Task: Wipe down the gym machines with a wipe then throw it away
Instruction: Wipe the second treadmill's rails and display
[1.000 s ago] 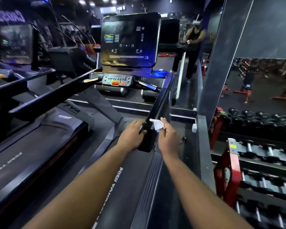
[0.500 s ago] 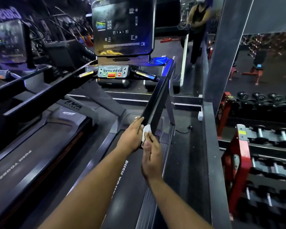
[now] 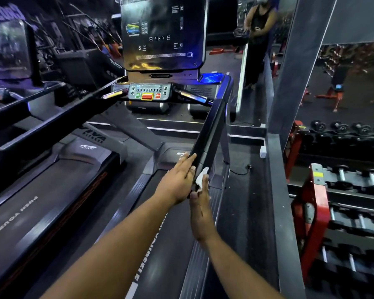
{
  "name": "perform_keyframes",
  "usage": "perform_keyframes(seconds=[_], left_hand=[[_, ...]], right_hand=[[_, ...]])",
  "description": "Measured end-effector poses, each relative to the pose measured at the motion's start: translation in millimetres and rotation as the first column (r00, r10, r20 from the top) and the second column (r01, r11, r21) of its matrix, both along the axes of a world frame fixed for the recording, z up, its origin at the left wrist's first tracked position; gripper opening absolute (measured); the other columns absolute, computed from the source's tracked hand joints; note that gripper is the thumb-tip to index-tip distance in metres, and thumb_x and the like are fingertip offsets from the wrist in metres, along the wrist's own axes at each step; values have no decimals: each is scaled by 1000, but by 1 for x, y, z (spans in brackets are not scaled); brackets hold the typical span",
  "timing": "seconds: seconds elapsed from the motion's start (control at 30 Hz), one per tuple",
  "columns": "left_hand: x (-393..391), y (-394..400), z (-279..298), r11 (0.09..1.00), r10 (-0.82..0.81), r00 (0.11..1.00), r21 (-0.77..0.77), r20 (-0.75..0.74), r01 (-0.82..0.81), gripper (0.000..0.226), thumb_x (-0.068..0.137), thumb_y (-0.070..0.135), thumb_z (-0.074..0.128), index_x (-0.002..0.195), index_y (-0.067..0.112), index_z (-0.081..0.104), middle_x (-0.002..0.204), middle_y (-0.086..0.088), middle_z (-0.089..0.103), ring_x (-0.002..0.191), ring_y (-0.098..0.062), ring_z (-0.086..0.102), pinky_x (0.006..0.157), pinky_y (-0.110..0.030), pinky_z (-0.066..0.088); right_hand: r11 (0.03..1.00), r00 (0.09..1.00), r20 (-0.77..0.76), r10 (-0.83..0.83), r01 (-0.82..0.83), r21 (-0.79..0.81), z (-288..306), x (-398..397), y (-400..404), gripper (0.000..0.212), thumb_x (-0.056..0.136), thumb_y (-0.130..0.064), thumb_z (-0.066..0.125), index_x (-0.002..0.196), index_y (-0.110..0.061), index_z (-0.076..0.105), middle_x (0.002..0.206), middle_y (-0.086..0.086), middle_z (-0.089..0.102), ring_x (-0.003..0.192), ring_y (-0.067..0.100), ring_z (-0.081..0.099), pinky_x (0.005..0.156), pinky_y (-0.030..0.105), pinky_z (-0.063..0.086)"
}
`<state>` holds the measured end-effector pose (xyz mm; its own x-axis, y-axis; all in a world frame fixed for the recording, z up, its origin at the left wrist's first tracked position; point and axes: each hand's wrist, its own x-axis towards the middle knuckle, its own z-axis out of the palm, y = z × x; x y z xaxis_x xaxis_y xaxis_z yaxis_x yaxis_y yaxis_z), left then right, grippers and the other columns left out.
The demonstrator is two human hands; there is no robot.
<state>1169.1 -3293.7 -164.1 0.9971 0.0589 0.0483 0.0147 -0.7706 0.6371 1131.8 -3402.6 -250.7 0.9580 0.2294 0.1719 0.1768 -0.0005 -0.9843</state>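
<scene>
Head view: wiping step, treadmill's right handrail [image 3: 209, 134]. The white wipe [image 3: 201, 178] is pressed against the rail's near end by the flat right hand [image 3: 200, 212]; the left hand [image 3: 178, 180] is laid open alongside. Next, probably a slide toward the console [image 3: 149, 94].

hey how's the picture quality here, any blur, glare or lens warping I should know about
Head view: dim gym lighting; glare streaks on the treadmill screen; wide-angle bending at the edges; left background smeared; wipe and handrail reasonably sharp.

Both arms reach forward, left hand [image 3: 178, 180] and right hand [image 3: 201, 210] flat, fingers straight.
</scene>
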Motion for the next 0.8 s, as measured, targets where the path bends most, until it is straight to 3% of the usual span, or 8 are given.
perform_keyframes(seconds=[0.1,0.2,0.33,0.53,0.67,0.8], left_hand=[[4,2,-2,1000,-23,1000,20,-13,24,51,110,39,32,161,39,23,170,14,11,156,-6,11,128,-46,11],[3,2,-2,1000,-24,999,-2,-33,23,51,110,39,32,161,39,22,171,12,10,156,-8,11,128,-48,11],[6,3,0,999,-38,997,18,-62,39,52,110,39,30,161,40,18,171,14,6,157,-8,9,128,-47,12],[3,-2,4,1000,13,993,-5,-115,-13,53,110,39,33,161,41,17,171,11,4,157,-10,9,128,-46,10],[3,-5,6,997,64,991,40,-120,-59,53,111,37,34,160,43,17,172,8,4,157,-13,9,127,-39,5],[3,-7,3,994,102,988,-35,-119,-107,53,111,32,39,161,37,22,171,5,5,157,-9,4,120,-21,3]], right_hand=[[1000,995,-103,-13,13,1,20,24,-7,100,75,-97,23,157,-44,1,166,-25,-3,153,0,-2,127,50,4],[996,984,-177,-36,51,77,34,30,-7,116,66,-102,31,160,-36,8,167,-18,8,152,0,11,127,39,14],[995,996,-80,-39,46,92,25,-9,6,95,81,-90,30,159,-40,8,166,-25,2,147,-15,5,127,33,14],[999,1000,-1,12,-12,46,31,46,-5,114,73,-98,26,161,-29,-2,168,-12,-12,154,5,-9,128,47,5],[995,986,142,88,-80,-62,36,70,-16,115,71,-99,18,154,-27,-13,165,-2,-22,154,11,-19,127,47,-4],[967,938,236,254,-239,-90,11,11,-24,119,79,-92,22,157,-12,-19,165,0,-29,154,20,-22,126,37,-5]])
